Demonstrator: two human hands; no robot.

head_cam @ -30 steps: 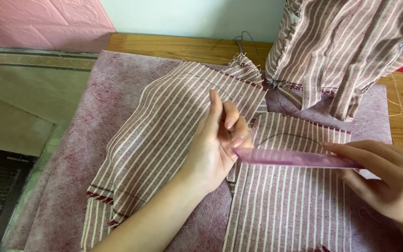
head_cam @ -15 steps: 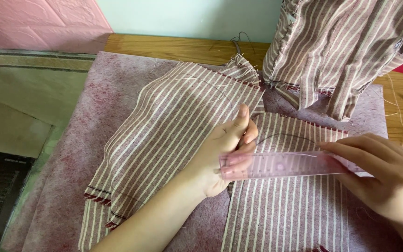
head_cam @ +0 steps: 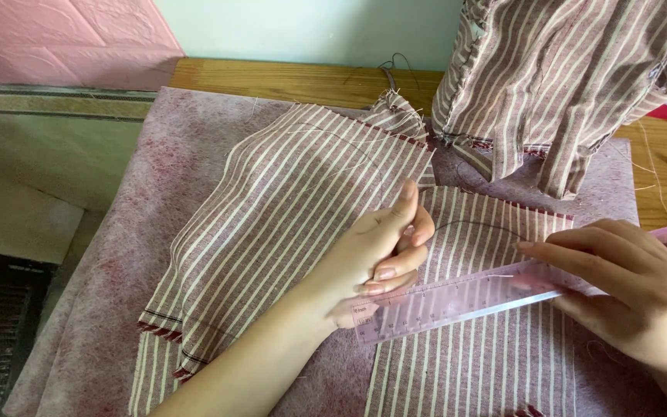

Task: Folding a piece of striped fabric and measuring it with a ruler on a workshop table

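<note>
I see my left hand [head_cam: 376, 259] holding the near end of a clear pink ruler [head_cam: 503, 289], its grip closed on that end with the fingers curled over it and the thumb stretched up along the cloth. My right hand [head_cam: 627, 289] presses down on the ruler's far part, fingers spread flat across it, a narrow grip that pins rather than pinches. The ruler lies slanted across a striped fabric piece [head_cam: 488, 363], its right end higher than its left. A second striped fabric piece [head_cam: 287, 216] lies folded just to the left. Both rest on a mottled pink felt mat [head_cam: 117, 293] covering the wooden worktop [head_cam: 272, 77]. A striped garment [head_cam: 557, 77] hangs behind.
</note>
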